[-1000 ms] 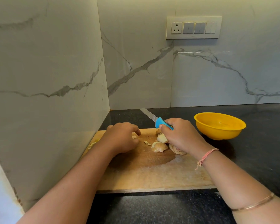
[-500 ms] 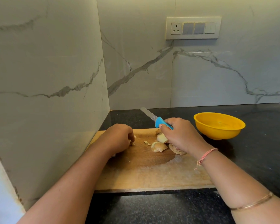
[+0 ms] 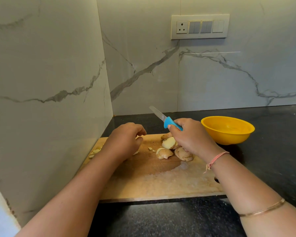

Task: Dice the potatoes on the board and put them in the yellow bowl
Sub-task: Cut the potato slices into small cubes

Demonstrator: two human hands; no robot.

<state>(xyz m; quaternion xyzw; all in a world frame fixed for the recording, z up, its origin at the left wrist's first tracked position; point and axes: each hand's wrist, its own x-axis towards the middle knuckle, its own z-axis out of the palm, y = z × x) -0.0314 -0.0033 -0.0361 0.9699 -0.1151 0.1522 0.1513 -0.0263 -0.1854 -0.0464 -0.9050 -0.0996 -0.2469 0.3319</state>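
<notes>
I see a wooden cutting board (image 3: 154,182) lying on the dark desk (image 3: 272,159), in the corner by the marble walls. My right hand (image 3: 191,136) is wrapped tight around the blue handle of a knife (image 3: 166,119). The blade is up in the air and points far and to the left, not touching any food. Under this hand sit some big potato pieces (image 3: 169,148) with brown skin, at the far middle of the board. One small white bit (image 3: 150,148) lies just left of them.

My left hand (image 3: 125,142) is over the far left part of the board. Its fingers are curled loosely with a gap between thumb and fingers, and I cannot tell if it holds anything. A few small cut pieces (image 3: 95,152) lie at the left edge of the board, near the wall.

The yellow bowl (image 3: 227,130) stands on the desk just right of the board, at the far side. It looks empty inside.
</notes>
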